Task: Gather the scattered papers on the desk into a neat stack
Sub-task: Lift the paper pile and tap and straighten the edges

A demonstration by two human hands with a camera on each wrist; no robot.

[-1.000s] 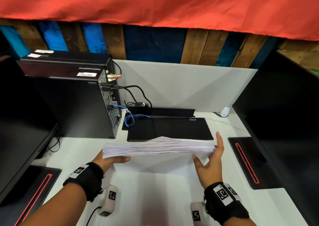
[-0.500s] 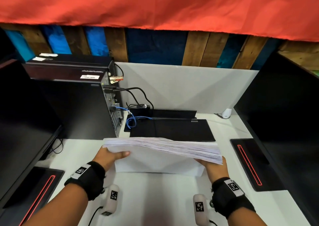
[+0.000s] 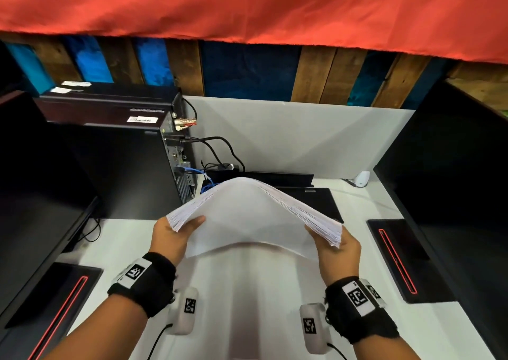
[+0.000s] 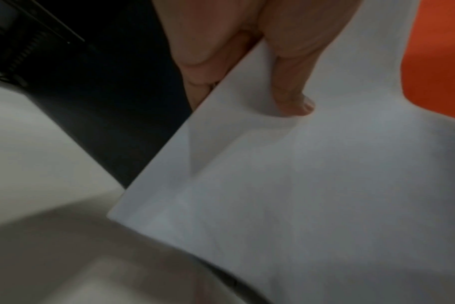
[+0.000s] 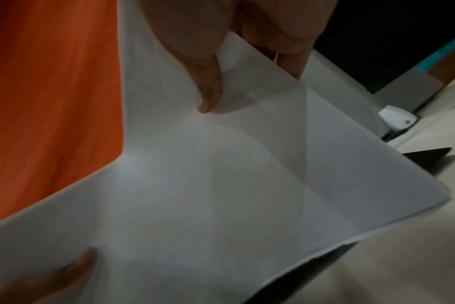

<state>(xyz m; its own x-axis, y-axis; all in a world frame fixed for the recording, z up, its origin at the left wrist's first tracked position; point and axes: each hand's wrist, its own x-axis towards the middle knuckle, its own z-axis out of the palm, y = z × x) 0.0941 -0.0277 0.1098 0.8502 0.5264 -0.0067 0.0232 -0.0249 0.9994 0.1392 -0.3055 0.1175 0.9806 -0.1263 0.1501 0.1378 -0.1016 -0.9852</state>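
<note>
Raised and bowed upward since earlier: paper stack [image 3: 247,216], now arched above desk [image 3: 247,291] centre. Pinched at 9 o'clock by left hand [image 3: 173,238], at 3 o'clock by right hand [image 3: 336,249].

An office desk: computer tower [image 3: 115,156], monitors [image 3: 453,167], white partition [image 3: 302,137].

I note open white bench [image 3: 247,304] between and below both wrists; computer tower [image 3: 123,167] with its cables [image 3: 220,145] blocks the left rear; black laptop [image 3: 316,203] lies behind; monitor stands [image 3: 398,258] flank either side; grey partition [image 3: 302,139] closes the back.
</note>
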